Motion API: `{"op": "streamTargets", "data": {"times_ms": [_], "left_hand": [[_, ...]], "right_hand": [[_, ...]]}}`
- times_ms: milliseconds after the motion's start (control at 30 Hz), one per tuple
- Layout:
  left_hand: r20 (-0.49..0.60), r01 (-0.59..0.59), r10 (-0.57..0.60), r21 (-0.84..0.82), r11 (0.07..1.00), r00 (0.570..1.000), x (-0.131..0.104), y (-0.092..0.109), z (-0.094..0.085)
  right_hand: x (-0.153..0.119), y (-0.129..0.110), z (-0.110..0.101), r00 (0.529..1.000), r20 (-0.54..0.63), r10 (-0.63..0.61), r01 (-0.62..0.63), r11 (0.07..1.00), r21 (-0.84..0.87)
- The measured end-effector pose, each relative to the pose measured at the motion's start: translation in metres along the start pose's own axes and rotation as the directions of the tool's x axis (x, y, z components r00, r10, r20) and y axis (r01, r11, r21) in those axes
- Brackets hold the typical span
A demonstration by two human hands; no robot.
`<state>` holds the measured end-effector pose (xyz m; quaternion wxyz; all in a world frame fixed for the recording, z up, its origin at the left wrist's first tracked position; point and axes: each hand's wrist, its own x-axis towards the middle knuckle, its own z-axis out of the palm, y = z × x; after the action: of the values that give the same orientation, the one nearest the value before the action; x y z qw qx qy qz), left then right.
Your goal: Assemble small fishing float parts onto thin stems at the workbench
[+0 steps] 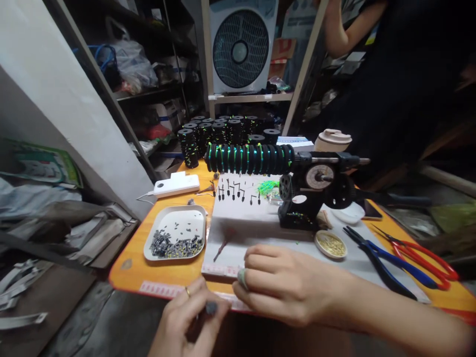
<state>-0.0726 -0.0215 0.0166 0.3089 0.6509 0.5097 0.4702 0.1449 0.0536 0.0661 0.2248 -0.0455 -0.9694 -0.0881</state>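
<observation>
My left hand [189,317], with a ring on one finger, is closed at the table's front edge. Between its thumb and fingers shows the end of a small dark cylindrical piece [211,308]. Just to the right, my right hand [278,282] has its fingers bent and pressed together above the edge of the white board [241,225]; whatever is in them is hidden. A greenish wrap covers one of its fingers. Beyond the hands, a white tray [149,238] holds many small dark tubular pieces. A thin dark tool [223,244] lies on the board.
A black hand-cranked winder [301,213] bears a ribbed roll [249,158] with green strands. Around it are a dish of gold bits [330,244], blue-handled pliers [390,263], red scissors [424,258], a white power bank [176,184] and several black spools [219,131]. A person [405,74] stands behind.
</observation>
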Motion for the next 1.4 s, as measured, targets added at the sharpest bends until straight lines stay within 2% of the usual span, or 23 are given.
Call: {"op": "streamTargets", "data": {"times_ms": [100, 167, 200, 300, 433, 500, 567, 633, 667, 767, 833, 933, 1067, 1133, 1200, 1300, 1400], "left_hand": [[-0.045, 0.023, -0.018, 0.127, 0.992, 0.999, 0.029, 0.001, -0.014], [-0.061, 0.032, -0.017, 0.255, 0.966, 0.998, 0.053, 0.0, -0.016], [-0.014, 0.025, -0.022, 0.334, 0.942, 1.0, 0.064, 0.0, -0.013], [0.114, -0.037, -0.028, 0.524, 0.851, 0.993, 0.087, -0.002, 0.003], [0.146, -0.065, -0.021, 0.56, 0.826, 0.989, 0.092, -0.004, 0.02], [0.133, -0.079, 0.014, 0.493, 0.866, 0.991, 0.086, -0.004, 0.02], [0.031, -0.002, -0.008, 0.308, 0.951, 0.999, 0.075, -0.002, 0.019], [-0.073, 0.141, -0.139, 0.016, 0.99, 0.988, 0.062, 0.001, 0.022], [-0.082, 0.203, -0.215, -0.13, 0.971, 0.973, 0.055, 0.002, 0.026], [-0.08, 0.268, -0.338, -0.451, 0.851, 0.938, 0.038, 0.006, 0.044], [-0.101, 0.248, -0.361, -0.557, 0.792, 0.927, 0.031, 0.009, 0.055], [-0.159, 0.189, -0.323, -0.547, 0.816, 0.933, 0.028, 0.01, 0.066], [-0.189, 0.094, -0.177, -0.38, 0.92, 0.966, 0.028, 0.01, 0.067], [-0.192, 0.077, -0.147, -0.335, 0.939, 0.97, 0.025, 0.009, 0.067], [-0.222, 0.105, -0.194, -0.359, 0.927, 0.956, 0.022, 0.008, 0.068], [-0.244, 0.165, -0.328, -0.514, 0.842, 0.913, 0.017, 0.009, 0.072], [-0.194, 0.195, -0.412, -0.655, 0.73, 0.89, 0.016, 0.009, 0.071]], "right_hand": [[-0.009, 0.009, 0.01, 0.998, -0.052, 0.025, -0.025, 1.0, 0.0], [-0.015, 0.011, 0.015, 0.985, -0.114, 0.13, -0.126, 0.991, 0.035], [-0.017, 0.011, 0.018, 0.969, -0.147, 0.197, -0.19, 0.98, 0.059], [-0.019, 0.007, 0.02, 0.884, -0.242, 0.4, -0.373, 0.915, 0.152], [-0.016, 0.005, 0.015, 0.754, -0.278, 0.596, -0.485, 0.789, 0.376], [-0.016, 0.005, 0.012, 0.69, -0.244, 0.681, -0.512, 0.698, 0.501], [-0.015, 0.005, 0.01, 0.641, -0.199, 0.741, -0.53, 0.615, 0.584], [-0.013, 0.003, 0.009, 0.608, -0.154, 0.779, -0.532, 0.544, 0.649], [-0.013, 0.002, 0.01, 0.598, -0.134, 0.791, -0.528, 0.514, 0.676], [-0.01, -0.002, 0.011, 0.58, -0.104, 0.808, -0.532, 0.472, 0.703], [-0.01, -0.004, 0.013, 0.563, -0.112, 0.819, -0.546, 0.47, 0.694], [-0.011, -0.005, 0.015, 0.537, -0.113, 0.836, -0.544, 0.445, 0.712], [-0.011, -0.006, 0.014, 0.531, -0.085, 0.843, -0.537, 0.412, 0.736], [-0.009, -0.008, 0.012, 0.538, -0.091, 0.838, -0.542, 0.427, 0.724], [-0.008, -0.01, 0.011, 0.55, -0.111, 0.828, -0.536, 0.451, 0.713], [-0.007, -0.013, 0.011, 0.588, -0.145, 0.796, -0.509, 0.503, 0.698], [-0.009, -0.013, 0.013, 0.648, -0.179, 0.74, -0.465, 0.571, 0.677]]}}
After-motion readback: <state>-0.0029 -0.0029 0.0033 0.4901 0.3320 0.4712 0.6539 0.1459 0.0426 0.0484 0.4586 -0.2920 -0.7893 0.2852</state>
